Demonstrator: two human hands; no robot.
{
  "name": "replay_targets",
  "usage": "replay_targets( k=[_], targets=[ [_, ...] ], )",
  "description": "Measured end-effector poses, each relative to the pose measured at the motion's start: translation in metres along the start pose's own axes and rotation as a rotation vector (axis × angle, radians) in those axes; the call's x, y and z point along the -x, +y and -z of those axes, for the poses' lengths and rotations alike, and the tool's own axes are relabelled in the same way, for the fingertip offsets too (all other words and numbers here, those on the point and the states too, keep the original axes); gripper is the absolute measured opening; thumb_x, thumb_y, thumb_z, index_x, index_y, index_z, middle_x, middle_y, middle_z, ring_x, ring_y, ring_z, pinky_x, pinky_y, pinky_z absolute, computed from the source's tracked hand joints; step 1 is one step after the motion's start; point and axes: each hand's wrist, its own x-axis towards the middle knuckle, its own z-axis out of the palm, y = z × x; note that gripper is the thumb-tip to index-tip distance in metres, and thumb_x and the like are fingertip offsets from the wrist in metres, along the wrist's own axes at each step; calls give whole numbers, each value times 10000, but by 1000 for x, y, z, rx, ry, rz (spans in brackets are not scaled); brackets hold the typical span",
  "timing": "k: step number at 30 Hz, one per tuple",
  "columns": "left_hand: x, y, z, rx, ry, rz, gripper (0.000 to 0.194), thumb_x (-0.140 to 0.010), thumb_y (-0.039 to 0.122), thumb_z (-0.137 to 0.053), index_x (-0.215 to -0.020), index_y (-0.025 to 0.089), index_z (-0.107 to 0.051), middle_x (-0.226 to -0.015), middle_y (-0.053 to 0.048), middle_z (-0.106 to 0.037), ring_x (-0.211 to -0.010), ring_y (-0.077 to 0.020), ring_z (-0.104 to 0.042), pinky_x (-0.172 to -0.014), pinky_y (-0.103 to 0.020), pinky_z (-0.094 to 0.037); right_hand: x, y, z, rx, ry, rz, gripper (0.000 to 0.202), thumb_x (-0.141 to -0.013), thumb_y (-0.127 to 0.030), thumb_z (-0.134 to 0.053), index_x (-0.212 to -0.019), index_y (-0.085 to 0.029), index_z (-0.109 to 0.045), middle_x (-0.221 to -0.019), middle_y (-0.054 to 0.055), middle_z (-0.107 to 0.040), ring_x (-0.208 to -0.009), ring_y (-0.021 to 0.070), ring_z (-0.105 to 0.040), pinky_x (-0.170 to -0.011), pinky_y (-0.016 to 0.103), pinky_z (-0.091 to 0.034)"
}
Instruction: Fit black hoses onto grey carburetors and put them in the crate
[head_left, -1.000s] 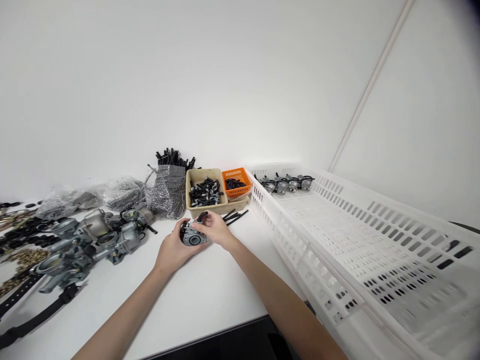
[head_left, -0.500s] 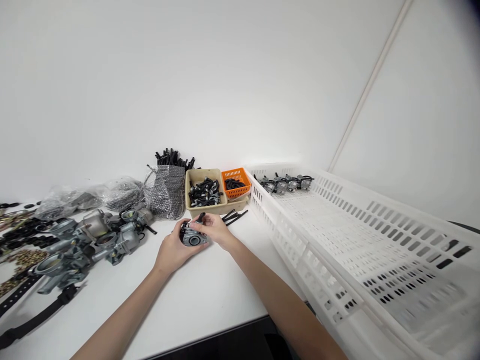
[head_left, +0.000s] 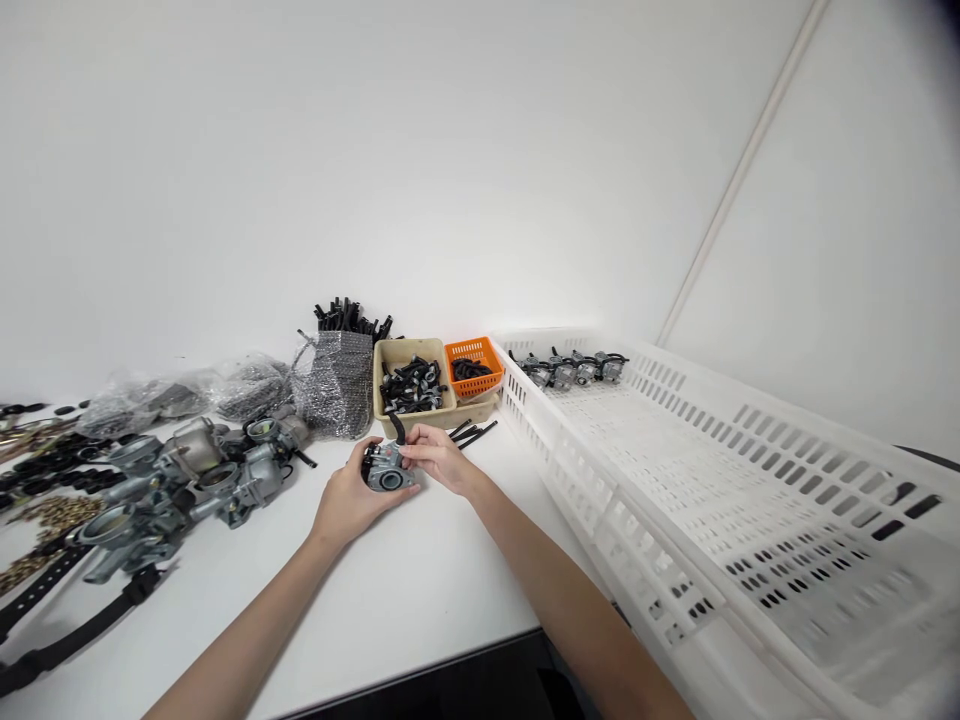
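A grey metal carburetor (head_left: 391,474) is in my left hand (head_left: 346,500), whose fingers and thumb wrap round its left side and underside. From its top a short black hose (head_left: 397,428) sticks up. My right hand (head_left: 439,456) is at the upper right of the carburetor, near the base of the hose, with its fingers pinched together. Whatever sits between those fingertips is too small to make out. Both hands are above the white table (head_left: 420,580).
Behind the hands stand a beige bin (head_left: 381,400) of black hoses with clips and an orange basket (head_left: 495,360). Loose black tubes (head_left: 474,434) lie nearby. Several carburetors (head_left: 217,480) are at left, beside a bubble-wrap bag (head_left: 334,385). A white crate (head_left: 600,480) borders the right.
My right hand has shifted slightly right and off the black hose, which now shows more fully and upright. The left hand keeps its hold on the carburetor.
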Motion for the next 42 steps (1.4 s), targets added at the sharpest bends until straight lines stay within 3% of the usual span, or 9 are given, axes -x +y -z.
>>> replay_targets(
  k=[5,10,20,28,34,42],
  targets=[
    [0,-2,0,-4,8,-1,809,-565,601,-713,-1243,251,-445,-993,-60,-705,-899,-267,-674,-784,-365,-515,0,0,-2,58,12,35,386,-554,-350,-839,-813,-178,-610,-698,-32,-629,-589,92,-543,-603,239,-420],
    [0,0,1,14,12,-21,775,-574,560,-717,-1239,252,-462,-982,-52,-710,-893,-262,-678,-795,-364,-515,0,2,-5,180,19,68,469,-586,-371,-817,-991,-180,-677,-908,23,-671,-797,143,-603,-686,262,-469],
    [0,2,0,-25,-1,-21,789,-578,588,-708,-1242,256,-438,-993,-57,-706,-907,-273,-675,-800,-370,-513,-4,7,-12,193,95,112,387,-551,-389,-824,-837,-159,-698,-828,20,-681,-810,161,-623,-801,317,-486],
    [0,1,1,-17,-3,-3,797,-566,609,-711,-1230,257,-446,-1015,-56,-699,-908,-263,-673,-790,-352,-513,-2,3,-5,33,73,15,373,-528,-358,-847,-762,-142,-652,-688,-23,-613,-575,83,-517,-598,241,-410],
    [0,1,0,-3,-1,-3,797,-559,590,-720,-1225,249,-444,-1025,-56,-696,-915,-258,-668,-809,-360,-510,0,2,-2,-41,37,14,362,-495,-291,-859,-700,-158,-593,-632,-42,-583,-557,91,-526,-582,240,-401],
    [1,5,3,32,-15,-27,778,-582,559,-721,-1252,271,-452,-1045,-44,-696,-924,-256,-670,-822,-370,-511,-2,4,-1,108,-24,54,415,-596,-349,-814,-948,-166,-691,-812,0,-647,-691,107,-557,-626,233,-409]
  ],
)
